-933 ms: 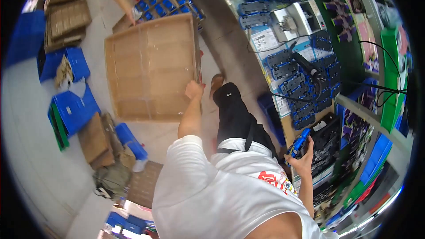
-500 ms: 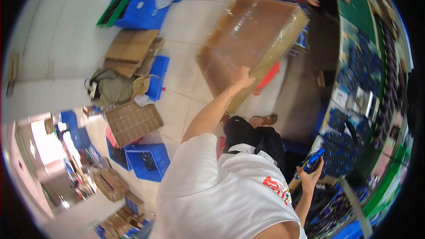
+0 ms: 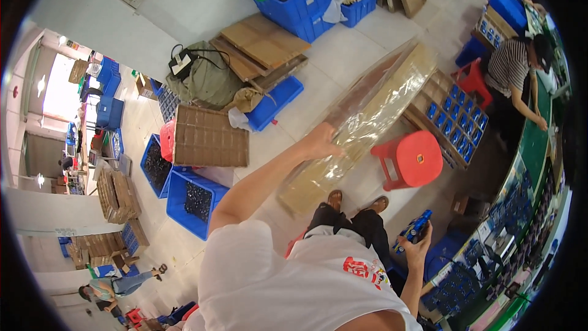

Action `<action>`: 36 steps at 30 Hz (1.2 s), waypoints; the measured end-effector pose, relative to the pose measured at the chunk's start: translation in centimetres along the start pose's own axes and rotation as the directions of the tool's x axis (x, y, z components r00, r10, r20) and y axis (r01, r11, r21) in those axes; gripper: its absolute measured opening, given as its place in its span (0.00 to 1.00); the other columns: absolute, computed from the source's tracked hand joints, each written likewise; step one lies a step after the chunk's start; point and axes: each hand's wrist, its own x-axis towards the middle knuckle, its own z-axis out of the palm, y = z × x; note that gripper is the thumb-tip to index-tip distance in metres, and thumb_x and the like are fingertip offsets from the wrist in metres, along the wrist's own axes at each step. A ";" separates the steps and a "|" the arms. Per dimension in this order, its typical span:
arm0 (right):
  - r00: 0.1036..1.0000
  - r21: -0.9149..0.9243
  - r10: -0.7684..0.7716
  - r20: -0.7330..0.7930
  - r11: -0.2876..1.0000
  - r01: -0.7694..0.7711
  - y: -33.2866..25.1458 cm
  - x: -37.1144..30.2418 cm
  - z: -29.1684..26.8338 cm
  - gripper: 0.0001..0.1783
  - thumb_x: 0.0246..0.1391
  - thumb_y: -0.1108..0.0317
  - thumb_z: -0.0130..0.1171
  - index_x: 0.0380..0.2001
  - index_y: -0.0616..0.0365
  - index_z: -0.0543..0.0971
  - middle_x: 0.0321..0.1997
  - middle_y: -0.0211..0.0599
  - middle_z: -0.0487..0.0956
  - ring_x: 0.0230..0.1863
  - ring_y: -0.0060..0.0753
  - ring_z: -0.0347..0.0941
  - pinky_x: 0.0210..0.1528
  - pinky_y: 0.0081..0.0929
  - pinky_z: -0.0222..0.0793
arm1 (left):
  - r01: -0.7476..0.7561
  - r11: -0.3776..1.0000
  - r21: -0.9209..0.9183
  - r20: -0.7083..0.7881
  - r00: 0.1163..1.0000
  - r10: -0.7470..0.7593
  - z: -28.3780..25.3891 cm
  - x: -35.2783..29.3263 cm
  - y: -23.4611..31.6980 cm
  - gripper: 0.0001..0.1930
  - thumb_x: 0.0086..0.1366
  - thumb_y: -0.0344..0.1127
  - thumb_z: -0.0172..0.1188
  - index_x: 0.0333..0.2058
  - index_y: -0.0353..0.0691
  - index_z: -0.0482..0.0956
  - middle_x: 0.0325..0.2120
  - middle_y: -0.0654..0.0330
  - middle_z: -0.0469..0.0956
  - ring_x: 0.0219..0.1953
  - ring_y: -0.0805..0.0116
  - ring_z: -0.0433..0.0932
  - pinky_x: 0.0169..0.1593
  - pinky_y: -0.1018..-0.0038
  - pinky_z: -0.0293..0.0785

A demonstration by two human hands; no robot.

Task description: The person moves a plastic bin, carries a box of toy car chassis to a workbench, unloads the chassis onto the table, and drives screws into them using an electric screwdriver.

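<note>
My left hand is closed on the near rim of a large, shallow cardboard box with shiny clear tape along its side. The box is tilted up in front of me, so its outer side faces me and most of its inside is hidden. Low at my right, my right hand has its fingers wrapped round a blue toy car. Just beyond the box lies a divided cardboard tray holding rows of blue toy cars.
A red stool stands right of the box. Along the right runs a green-topped workbench covered with blue parts, where a person in a striped shirt sits. At left are blue bins of dark parts and stacked cardboard.
My left hand has turned the box more edge-on, hiding its inside. The view has swung, bringing the red stool and the tray of cars into sight. My right hand keeps the toy car.
</note>
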 end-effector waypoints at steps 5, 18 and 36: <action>0.982 -0.077 -0.041 0.182 0.995 0.056 -1.7 3.1 6.3 0.61 0.25 0.67 0.82 0.66 0.65 0.61 0.59 0.42 0.72 0.59 0.38 0.69 0.64 0.36 0.64 | 0.082 0.948 0.307 -0.129 0.991 -0.043 -8.7 -3.0 -1.7 0.17 0.44 0.39 0.72 0.27 0.29 0.81 0.17 0.47 0.73 0.20 0.63 0.73 0.27 0.61 0.67; 0.965 -0.137 -0.141 0.221 0.975 0.174 -10.3 14.7 14.3 0.56 0.25 0.66 0.79 0.63 0.66 0.63 0.48 0.39 0.76 0.50 0.35 0.73 0.57 0.34 0.69 | 0.516 0.514 0.685 -0.539 0.834 -0.120 -31.3 0.7 -4.8 0.12 0.47 0.31 0.63 0.31 0.34 0.86 0.31 0.39 0.82 0.39 0.39 0.82 0.45 0.52 0.80; 0.988 -0.016 0.108 -0.114 0.994 -0.111 -13.2 8.6 31.2 0.64 0.21 0.63 0.81 0.66 0.67 0.60 0.60 0.46 0.70 0.62 0.41 0.68 0.66 0.39 0.64 | 0.164 0.892 0.421 0.240 0.928 -0.285 -9.6 15.8 -33.6 0.33 0.56 0.47 0.68 0.58 0.36 0.74 0.61 0.42 0.69 0.65 0.45 0.65 0.66 0.54 0.64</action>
